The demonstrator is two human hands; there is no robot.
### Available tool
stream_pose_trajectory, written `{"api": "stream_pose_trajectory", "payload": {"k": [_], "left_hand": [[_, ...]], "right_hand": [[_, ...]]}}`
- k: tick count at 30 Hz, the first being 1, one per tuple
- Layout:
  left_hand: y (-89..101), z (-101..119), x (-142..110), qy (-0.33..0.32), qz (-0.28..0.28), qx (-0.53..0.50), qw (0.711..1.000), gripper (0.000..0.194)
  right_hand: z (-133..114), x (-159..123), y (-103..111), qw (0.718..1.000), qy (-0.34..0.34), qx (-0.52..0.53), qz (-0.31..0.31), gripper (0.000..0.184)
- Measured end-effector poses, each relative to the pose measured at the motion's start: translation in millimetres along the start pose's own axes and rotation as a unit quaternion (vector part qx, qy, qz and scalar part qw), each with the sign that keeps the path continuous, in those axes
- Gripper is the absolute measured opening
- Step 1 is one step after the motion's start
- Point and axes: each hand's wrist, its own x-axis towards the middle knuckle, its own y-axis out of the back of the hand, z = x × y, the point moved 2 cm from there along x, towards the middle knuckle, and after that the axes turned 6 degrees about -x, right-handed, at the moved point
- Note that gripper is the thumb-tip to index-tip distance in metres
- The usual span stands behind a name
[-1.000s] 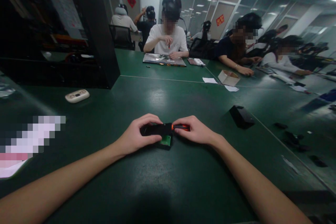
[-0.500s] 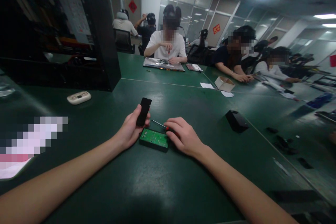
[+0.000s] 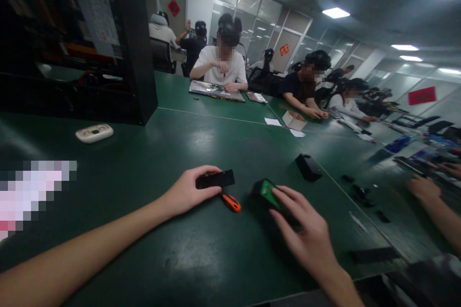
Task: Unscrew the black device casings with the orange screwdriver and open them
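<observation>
My left hand (image 3: 194,186) is closed around a flat black plastic cover (image 3: 219,179), thumb along its near edge. Just below that cover an orange and black screwdriver handle (image 3: 231,202) lies on the green table; its shaft is hidden behind the hand. To the right, my right hand (image 3: 302,223) grips a black case with a green circuit board (image 3: 267,191) in it, fingers over the board's right end. The case is tilted and slightly blurred, and I cannot tell whether it touches the table.
A black computer case (image 3: 133,57) stands at the left, behind a white earbud case (image 3: 94,133). A black box (image 3: 309,168) and small black parts (image 3: 362,195) lie to the right. A cardboard box (image 3: 294,120) is farther back. A co-worker's hand (image 3: 425,189) reaches in at the right edge.
My right hand has let go of the screwdriver, taken the circuit-board case and moved right with it. My left hand has turned the black cover from upright to nearly level. The view has shifted right.
</observation>
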Motion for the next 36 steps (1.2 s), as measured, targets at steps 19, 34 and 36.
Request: {"api": "stream_pose_trajectory", "payload": {"k": [19, 34, 36], "left_hand": [[-1.5, 4.8, -4.4, -0.034, -0.058, 0.039, 0.997, 0.052], [-8.6, -10.0, -5.1, 0.025, -0.167, -0.178, 0.969, 0.062], [-9.0, -4.4, -6.5, 0.008, -0.173, -0.142, 0.975, 0.056]], "right_hand": [[57.8, -0.8, 3.4, 0.989, 0.045, -0.142, 0.005, 0.036], [-32.7, 54.6, -57.7, 0.943, 0.302, -0.080, -0.114, 0.038], [-6.9, 40.3, -34.6, 0.962, 0.252, -0.070, -0.083, 0.038]]}}
